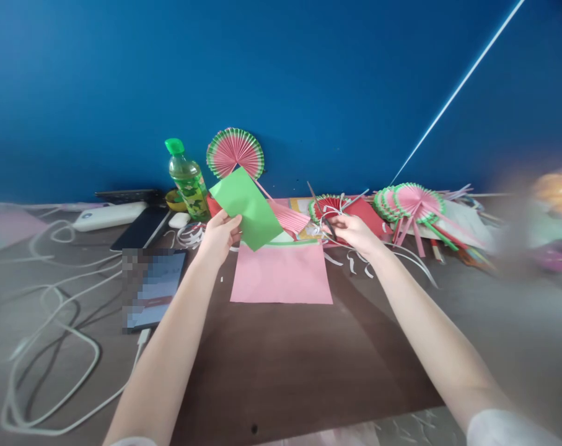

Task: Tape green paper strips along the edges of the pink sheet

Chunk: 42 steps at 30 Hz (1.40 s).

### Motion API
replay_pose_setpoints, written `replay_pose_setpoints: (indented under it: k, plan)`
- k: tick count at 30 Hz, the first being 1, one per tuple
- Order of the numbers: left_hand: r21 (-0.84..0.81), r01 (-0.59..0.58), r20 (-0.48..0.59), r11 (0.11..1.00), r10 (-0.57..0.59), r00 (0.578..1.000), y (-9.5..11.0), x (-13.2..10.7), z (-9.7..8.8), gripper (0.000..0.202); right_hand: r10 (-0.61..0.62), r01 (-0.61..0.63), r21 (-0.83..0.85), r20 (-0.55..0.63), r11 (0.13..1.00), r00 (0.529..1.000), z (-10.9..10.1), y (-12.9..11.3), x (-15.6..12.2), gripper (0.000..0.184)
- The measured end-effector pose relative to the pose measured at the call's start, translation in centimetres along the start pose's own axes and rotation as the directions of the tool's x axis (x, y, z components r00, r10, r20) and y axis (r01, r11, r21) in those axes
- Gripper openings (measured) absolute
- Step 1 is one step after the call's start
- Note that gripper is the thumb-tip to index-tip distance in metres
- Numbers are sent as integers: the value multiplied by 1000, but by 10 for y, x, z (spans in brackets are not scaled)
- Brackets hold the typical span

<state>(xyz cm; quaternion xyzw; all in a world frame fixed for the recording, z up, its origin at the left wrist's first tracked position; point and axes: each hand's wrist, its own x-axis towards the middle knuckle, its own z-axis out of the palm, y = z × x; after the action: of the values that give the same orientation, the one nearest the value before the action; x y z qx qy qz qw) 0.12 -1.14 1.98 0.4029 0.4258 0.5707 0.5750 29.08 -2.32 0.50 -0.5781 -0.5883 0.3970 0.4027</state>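
My left hand (220,235) is closed on a green paper sheet (247,207), holding it tilted above the dark table (281,359). My right hand (352,232) is closed on scissors (321,210), blades pointing up and left, above white paper strips (355,260). A pink paper sheet (282,274) lies flat on the table between my hands. A folded pink pleated piece (287,217) lies just behind the green sheet.
A green bottle (188,179) and a round pink-and-green paper fan (235,152) stand against the blue wall. More paper fans (411,201) are stacked at the right. A phone (153,288), a power bank (108,215) and white cables (52,310) lie at the left.
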Motion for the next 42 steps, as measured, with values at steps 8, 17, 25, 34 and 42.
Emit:
replay_pose_setpoints:
  k: [8, 17, 25, 34, 42]
  plan:
    - [-163, -20, -52, 986, 12, 999, 11, 4, -12, 25, -45, 15, 91, 343, 996, 938, 38, -18, -10, 28]
    - [-195, 13, -46, 981, -22, 999, 9, 4, -11, 26, -57, 47, 35, 416, 998, 908, 55, -22, -18, 35]
    - [-163, -6, -87, 987, -8, 996, 8, 6, -13, 23, -80, 41, 95, 456, 995, 886, 53, -17, -16, 29]
    - [-152, 51, -44, 987, -59, 997, 3, 4, -4, 18, -132, 114, 69, 390, 991, 911, 60, -9, -13, 32]
    - [-132, 50, -30, 990, -54, 998, 0, 5, -5, 29, -114, 117, 17, 383, 993, 916, 58, -12, -14, 32]
